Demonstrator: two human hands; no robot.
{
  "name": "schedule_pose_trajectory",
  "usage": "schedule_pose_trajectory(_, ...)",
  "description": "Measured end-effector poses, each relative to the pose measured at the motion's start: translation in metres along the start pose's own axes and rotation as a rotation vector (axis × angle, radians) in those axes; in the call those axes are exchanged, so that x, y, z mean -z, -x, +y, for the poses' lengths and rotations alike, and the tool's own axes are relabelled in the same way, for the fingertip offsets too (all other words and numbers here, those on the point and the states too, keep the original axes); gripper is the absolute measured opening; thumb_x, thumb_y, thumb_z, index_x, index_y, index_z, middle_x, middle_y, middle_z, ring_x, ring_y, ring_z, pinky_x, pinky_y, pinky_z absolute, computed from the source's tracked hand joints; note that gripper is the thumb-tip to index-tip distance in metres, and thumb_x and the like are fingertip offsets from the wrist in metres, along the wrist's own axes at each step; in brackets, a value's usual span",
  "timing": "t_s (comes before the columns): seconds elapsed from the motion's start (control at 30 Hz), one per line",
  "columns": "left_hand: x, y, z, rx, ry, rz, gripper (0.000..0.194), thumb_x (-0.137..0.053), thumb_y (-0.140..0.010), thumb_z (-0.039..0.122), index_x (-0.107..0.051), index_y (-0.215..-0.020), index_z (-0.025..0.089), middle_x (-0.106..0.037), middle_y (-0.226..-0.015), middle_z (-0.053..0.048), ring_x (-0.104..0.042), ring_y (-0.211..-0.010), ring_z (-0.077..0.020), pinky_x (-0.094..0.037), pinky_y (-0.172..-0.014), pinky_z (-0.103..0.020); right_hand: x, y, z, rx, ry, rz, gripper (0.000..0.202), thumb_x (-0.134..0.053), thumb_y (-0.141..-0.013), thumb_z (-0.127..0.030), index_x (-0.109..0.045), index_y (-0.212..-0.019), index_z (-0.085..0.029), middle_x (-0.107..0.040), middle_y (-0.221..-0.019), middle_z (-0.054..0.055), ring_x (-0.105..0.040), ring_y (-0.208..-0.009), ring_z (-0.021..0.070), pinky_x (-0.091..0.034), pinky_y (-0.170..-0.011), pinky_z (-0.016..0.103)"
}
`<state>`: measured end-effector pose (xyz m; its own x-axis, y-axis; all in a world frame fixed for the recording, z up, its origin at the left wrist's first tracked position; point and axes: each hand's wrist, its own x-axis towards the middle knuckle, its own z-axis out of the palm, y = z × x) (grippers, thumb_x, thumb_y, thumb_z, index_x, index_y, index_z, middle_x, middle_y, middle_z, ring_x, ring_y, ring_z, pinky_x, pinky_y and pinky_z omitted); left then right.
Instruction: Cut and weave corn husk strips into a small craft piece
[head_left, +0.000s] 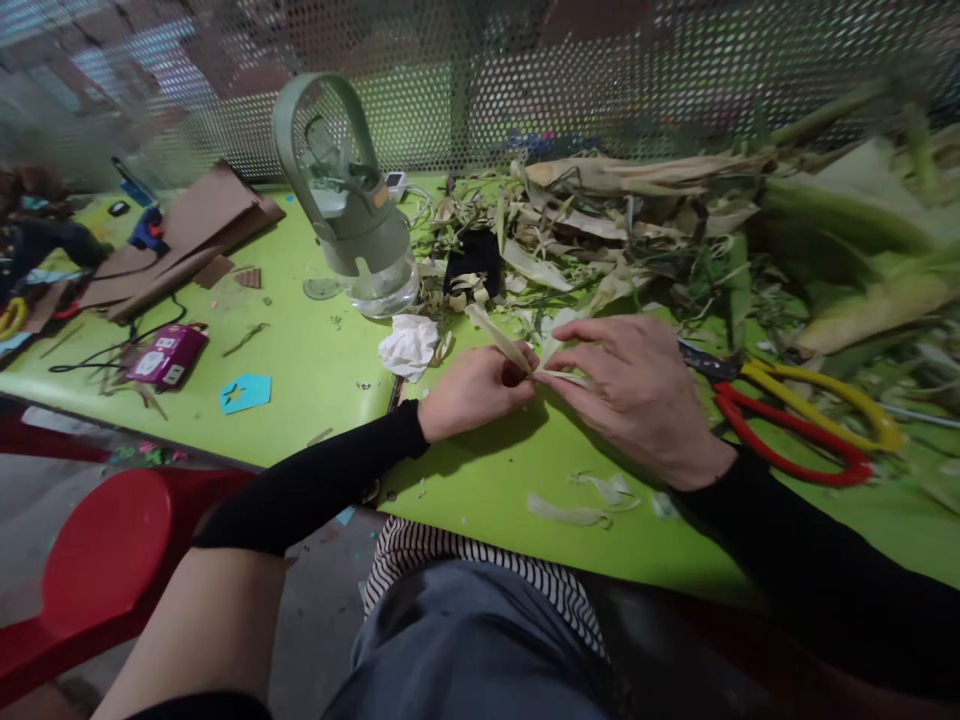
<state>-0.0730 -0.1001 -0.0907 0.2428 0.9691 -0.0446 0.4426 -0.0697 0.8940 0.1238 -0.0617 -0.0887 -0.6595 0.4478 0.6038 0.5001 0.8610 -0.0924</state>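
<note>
Between my two hands is a pale strip of corn husk [499, 338], held just above the green table. My left hand [476, 390] pinches it near its lower end, so the strip sticks up and to the left. The fingertips of my right hand [634, 385] are closed on the husk close beside my left fingers, with pale ends showing between them. Scissors [806, 410] with one red and one yellow handle lie right of my right hand. A few loose husk strips [570, 512] rest on the table below my hands.
A heap of corn husks [637, 215] spreads across the back right. Behind my left hand stand a crumpled tissue [409, 345] and a bottle [349, 215] with a loop handle. A purple box [169, 357], blue paper piece [245, 393] and brown cardboard [191, 235] lie left; a red stool [109, 545] stands below.
</note>
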Motion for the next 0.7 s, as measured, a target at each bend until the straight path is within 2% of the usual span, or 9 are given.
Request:
schedule_pose_trajectory(0.07,0.0,-0.001,-0.002,-0.004,0.081,-0.061,0.007,-0.064,-0.083,0.011,-0.062,-0.089,0.015,-0.06,-0.073,0.003,-0.054,-0.067,-0.0095,-0.043,-0.068,-0.025,-0.002,-0.001,0.005,-0.037,-0.174,-0.067,0.016,-0.062,-0.101,-0.035,-0.072,-0.094,-0.024,-0.079,-0.112,0.01,-0.069,-0.108,0.033,-0.048,-0.093,0.05)
schedule_pose_trajectory(0.13,-0.001,-0.002,-0.004,0.001,0.198,-0.113,0.009,-0.064,-0.083,0.01,-0.059,-0.09,0.015,-0.059,-0.073,0.004,-0.054,-0.067,-0.0087,-0.044,-0.068,-0.024,-0.002,-0.001,0.009,-0.096,-0.278,-0.126,0.021,-0.06,-0.102,-0.044,-0.069,-0.094,-0.026,-0.08,-0.105,0.007,-0.069,-0.105,0.0321,-0.046,-0.097,0.053)
schedule_pose_trajectory(0.27,0.0,-0.005,-0.007,0.034,0.366,-0.145,0.016,-0.064,-0.083,0.006,-0.057,-0.093,0.015,-0.061,-0.071,0.005,-0.056,-0.065,-0.0076,-0.045,-0.069,-0.024,-0.001,-0.001,0.013,-0.222,-0.298,-0.172,0.027,-0.055,-0.103,-0.051,-0.065,-0.091,-0.029,-0.074,-0.084,0.003,-0.067,-0.085,0.0275,-0.046,-0.09,0.05)
schedule_pose_trajectory(0.4,0.003,-0.007,-0.005,0.086,0.488,-0.162,0.014,-0.062,-0.085,0.004,-0.059,-0.093,0.015,-0.068,-0.076,0.001,-0.064,-0.07,-0.0094,-0.049,-0.072,-0.025,-0.001,-0.001,0.013,-0.217,-0.298,-0.172,0.029,-0.052,-0.104,-0.05,-0.064,-0.09,-0.029,-0.071,-0.082,0.003,-0.065,-0.08,0.0263,-0.045,-0.087,0.048)
schedule_pose_trajectory(0.47,0.002,-0.007,-0.004,0.129,0.568,-0.15,0.009,-0.061,-0.089,0.006,-0.059,-0.092,0.014,-0.07,-0.077,0.0,-0.067,-0.072,-0.01,-0.05,-0.072,-0.025,-0.001,0.0,0.012,-0.189,-0.269,-0.139,0.028,-0.052,-0.104,-0.049,-0.065,-0.092,-0.028,-0.072,-0.085,0.004,-0.065,-0.084,0.0278,-0.045,-0.088,0.049)
schedule_pose_trajectory(0.57,0.0,-0.009,-0.005,0.197,0.691,-0.083,0.004,-0.062,-0.093,0.011,-0.06,-0.091,0.014,-0.071,-0.077,-0.001,-0.067,-0.072,-0.0095,-0.053,-0.075,-0.026,0.001,0.0,0.01,-0.147,-0.157,-0.063,0.026,-0.054,-0.104,-0.049,-0.068,-0.095,-0.029,-0.076,-0.101,0.009,-0.065,-0.101,0.0332,-0.043,-0.093,0.052)
schedule_pose_trajectory(0.63,-0.001,-0.01,-0.007,0.25,0.778,-0.029,0.006,-0.065,-0.094,0.015,-0.06,-0.09,0.014,-0.071,-0.076,-0.001,-0.067,-0.071,-0.0095,-0.055,-0.079,-0.028,0.003,0.0,0.008,-0.138,-0.097,-0.066,0.025,-0.053,-0.104,-0.049,-0.069,-0.096,-0.031,-0.077,-0.106,0.009,-0.065,-0.106,0.035,-0.042,-0.096,0.055)
schedule_pose_trajectory(0.7,-0.001,-0.011,-0.008,0.3,0.857,0.016,0.008,-0.066,-0.094,0.015,-0.06,-0.089,0.014,-0.072,-0.078,-0.002,-0.068,-0.072,-0.0096,-0.057,-0.082,-0.03,0.004,-0.001,0.008,-0.147,-0.082,-0.109,0.025,-0.052,-0.105,-0.049,-0.068,-0.097,-0.032,-0.077,-0.102,0.007,-0.066,-0.102,0.0336,-0.041,-0.097,0.055)
